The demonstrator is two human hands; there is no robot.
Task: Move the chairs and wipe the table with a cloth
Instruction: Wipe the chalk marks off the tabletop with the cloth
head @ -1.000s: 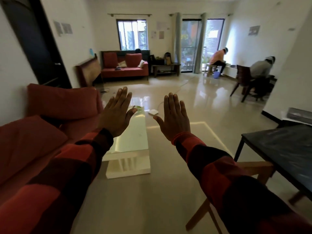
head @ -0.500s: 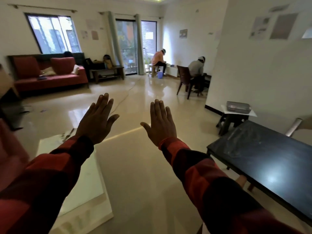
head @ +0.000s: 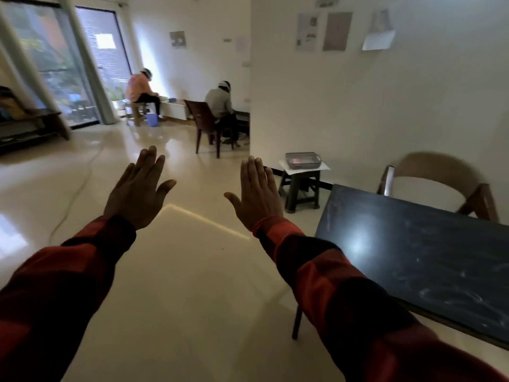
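Currently my left hand and right hand hang flat, fingers straight, grasping nothing. At right lies the dark tabletop, streaked with smears; behind it stands a wooden chair. I judge it rigid, moderately light; grip its curved backrest. No cloth visible.

Dark, smudged table stands right; a wooden chair seemingly tucked behind.

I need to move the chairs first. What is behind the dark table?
A wooden chair stands behind the dark table, by the white wall. The table hides its seat and lower legs.
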